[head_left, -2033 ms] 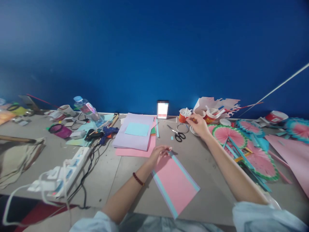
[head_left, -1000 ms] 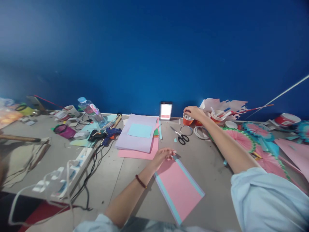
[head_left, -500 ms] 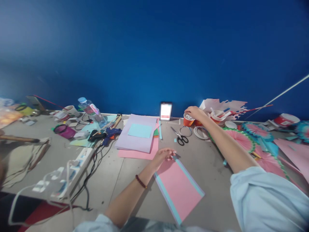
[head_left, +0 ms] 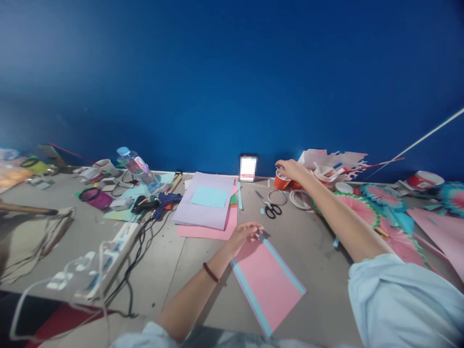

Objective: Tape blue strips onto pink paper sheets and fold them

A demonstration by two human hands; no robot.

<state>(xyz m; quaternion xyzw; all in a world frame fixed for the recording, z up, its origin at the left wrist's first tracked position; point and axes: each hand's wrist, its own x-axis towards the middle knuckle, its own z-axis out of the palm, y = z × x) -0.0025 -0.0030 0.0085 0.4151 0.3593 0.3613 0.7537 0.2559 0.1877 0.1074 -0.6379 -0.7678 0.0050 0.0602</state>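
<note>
Blue wall (head_left: 232,87) behind a crowded grey surface (head_left: 321,295)

Read as a clock, the pink sheet (head_left: 270,285), with pale blue bands down its long sides, is the centre, and 12 o'clock points to the wall. The sheet lies askew on the near part of the surface. At its far corner, toward 11 o'clock, is the left hand (head_left: 248,232), fingers loosely curled; whether they pinch anything cannot be told. Just past 12 o'clock, close to the wall's foot, the right hand (head_left: 290,169) is at the mouth of an orange cup (head_left: 281,181), fingers bent down, and I cannot tell whether they have hold of anything.

Also at 12 o'clock lie black-handled scissors (head_left: 266,203), with a lit screen (head_left: 248,168) upright beyond them, its content blurred. Between 10 and 11 o'clock a lilac sheet (head_left: 201,212) carries a light blue card (head_left: 209,196). A blue glue gun (head_left: 166,199) and a clear bottle (head_left: 139,169) sit around 10 o'clock, a white power strip (head_left: 115,251) at 9. White rolls (head_left: 293,202) lie at 1 o'clock, pink paper fans (head_left: 362,205) at 2, while a pale line (head_left: 427,133) slants across the wall above them
</note>
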